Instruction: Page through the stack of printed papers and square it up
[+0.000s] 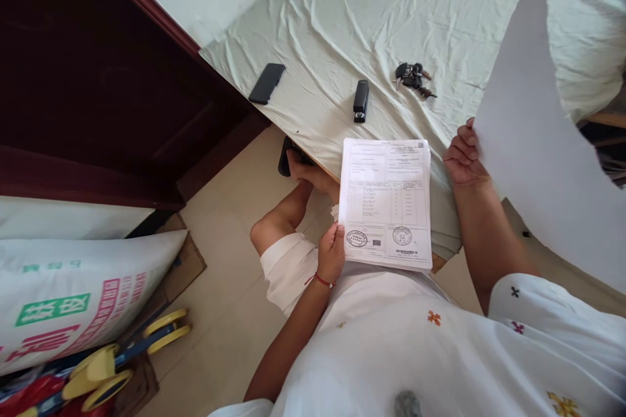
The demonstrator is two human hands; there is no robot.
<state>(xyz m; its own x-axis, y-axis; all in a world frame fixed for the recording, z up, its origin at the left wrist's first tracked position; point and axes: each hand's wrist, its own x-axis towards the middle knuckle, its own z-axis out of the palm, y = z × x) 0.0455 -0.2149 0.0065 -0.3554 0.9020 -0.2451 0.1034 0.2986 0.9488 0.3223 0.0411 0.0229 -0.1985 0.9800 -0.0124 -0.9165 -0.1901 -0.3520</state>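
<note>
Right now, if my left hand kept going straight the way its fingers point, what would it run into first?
Probably the printed forms: the left hand already grips the lower left corner of the stack of papers, so the fingers would slide over it. Depth is hard to judge.

We see open sheet between the stapler (360, 100) and keys (414, 79); the raised blank sheet (542, 137) probably blocks the right.

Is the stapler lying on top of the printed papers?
No, the stapler lies on the bed sheet, apart from the papers.
</note>
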